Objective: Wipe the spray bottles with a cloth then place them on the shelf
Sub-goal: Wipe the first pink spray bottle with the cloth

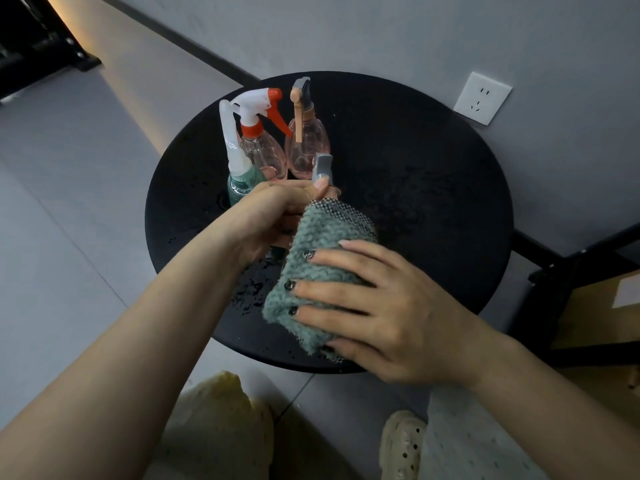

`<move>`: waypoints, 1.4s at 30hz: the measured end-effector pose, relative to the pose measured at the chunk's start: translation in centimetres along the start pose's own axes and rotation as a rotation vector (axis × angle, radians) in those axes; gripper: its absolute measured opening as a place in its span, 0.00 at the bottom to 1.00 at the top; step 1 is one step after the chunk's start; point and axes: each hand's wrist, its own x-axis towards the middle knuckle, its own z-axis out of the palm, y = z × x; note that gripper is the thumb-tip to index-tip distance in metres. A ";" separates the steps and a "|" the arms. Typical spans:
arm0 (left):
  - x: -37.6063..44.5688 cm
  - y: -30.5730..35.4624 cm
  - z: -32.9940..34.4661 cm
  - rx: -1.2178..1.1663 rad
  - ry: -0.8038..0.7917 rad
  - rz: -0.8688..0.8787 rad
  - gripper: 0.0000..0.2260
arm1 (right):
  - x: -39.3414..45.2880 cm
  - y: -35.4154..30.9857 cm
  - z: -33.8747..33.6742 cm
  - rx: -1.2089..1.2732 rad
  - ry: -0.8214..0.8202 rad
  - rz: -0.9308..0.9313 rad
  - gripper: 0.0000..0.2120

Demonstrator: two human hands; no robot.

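Head view: left hand grips neck of grey-capped spray bottle, thumb on cap, held above round black table. Right hand curls around green fluffy cloth, wrapping it over bottle body; body hidden by cloth. Three more bottles upright at table's far left, close together: green bottle with white trigger, pink bottle with red-and-white trigger, pink bottle with tan pump. Water droplets on tabletop. Wall socket behind table. Dark shelf frame at right edge.
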 end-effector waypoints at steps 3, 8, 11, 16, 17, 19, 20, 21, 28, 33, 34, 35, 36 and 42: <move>-0.1 0.0 0.2 -0.017 -0.015 0.006 0.21 | -0.1 0.2 0.0 0.014 0.009 0.026 0.15; 0.0 -0.1 0.5 -0.013 -0.075 0.025 0.15 | -0.2 1.0 0.6 0.197 0.147 0.345 0.18; 0.0 -0.2 0.8 0.065 -0.050 0.032 0.11 | -0.2 1.4 1.0 0.383 0.239 0.562 0.19; 0.1 -0.3 0.5 0.045 -0.033 0.034 0.09 | -0.2 1.0 1.4 0.391 0.232 0.564 0.20; 0.2 -0.2 0.2 0.029 -0.050 0.035 0.10 | -0.2 0.8 1.3 0.359 0.210 0.507 0.20; 0.2 0.0 -0.5 -0.015 -0.067 0.029 0.11 | -0.2 0.7 1.0 0.280 0.163 0.369 0.19; 0.2 0.1 -0.7 -0.018 -0.051 0.030 0.11 | -0.2 0.6 0.9 0.237 0.138 0.298 0.18; 0.2 0.1 -0.9 -0.001 -0.027 0.032 0.10 | -0.2 0.6 0.7 0.195 0.112 0.230 0.18; 0.0 0.4 -0.9 -0.008 0.047 0.037 0.09 | -0.3 0.6 0.4 0.076 0.037 0.029 0.16; 0.6 -0.2 -0.4 -0.041 -0.057 0.009 0.15 | 0.0 0.6 0.9 0.228 0.153 0.288 0.17; 0.6 -0.2 -0.3 -0.042 -0.070 0.004 0.16 | 0.0 0.6 1.0 0.299 0.177 0.383 0.18; 0.5 -0.2 -0.2 -0.021 -0.065 0.010 0.16 | 0.1 0.6 1.2 0.392 0.202 0.485 0.19; 0.5 -0.2 0.0 0.004 -0.038 0.020 0.13 | 0.2 0.5 1.3 0.500 0.230 0.577 0.20; -0.1 0.1 0.2 -0.052 0.062 0.072 0.08 | 0.3 0.6 1.6 0.968 0.223 0.730 0.40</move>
